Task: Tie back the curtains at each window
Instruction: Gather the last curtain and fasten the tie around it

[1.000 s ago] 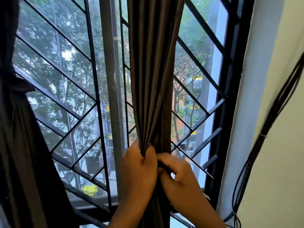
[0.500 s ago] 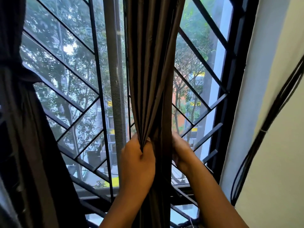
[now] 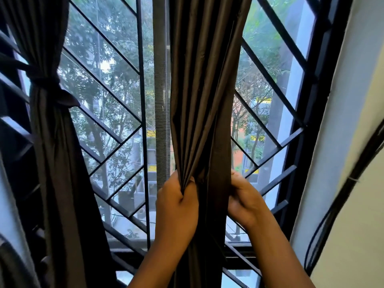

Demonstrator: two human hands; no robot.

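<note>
Head view, one frame. The brown curtain (image 3: 199, 90) hung at the middle of the window, in front of the black window grille (image 3: 116, 125), its pleats drawn into one bunch. The left hand (image 3: 176, 206) was clenched round the front of that bunch, folds pinched between thumb and fingers. The right hand (image 3: 243, 202) sat at the bunch's right edge, fingers curled; I judged them to be gripping the cloth's edge or a tie, but I could not tell which, since no band showed. To the left, a second curtain (image 3: 52, 142) was already cinched with a knotted tie (image 3: 46, 84).

Step in hand, as I read it: gathering the middle panel, binding not yet begun. The next move calls for a tie brought round behind the bunch while the left hand keeps the pleats together, then knotting at about the height of the finished one.
</note>
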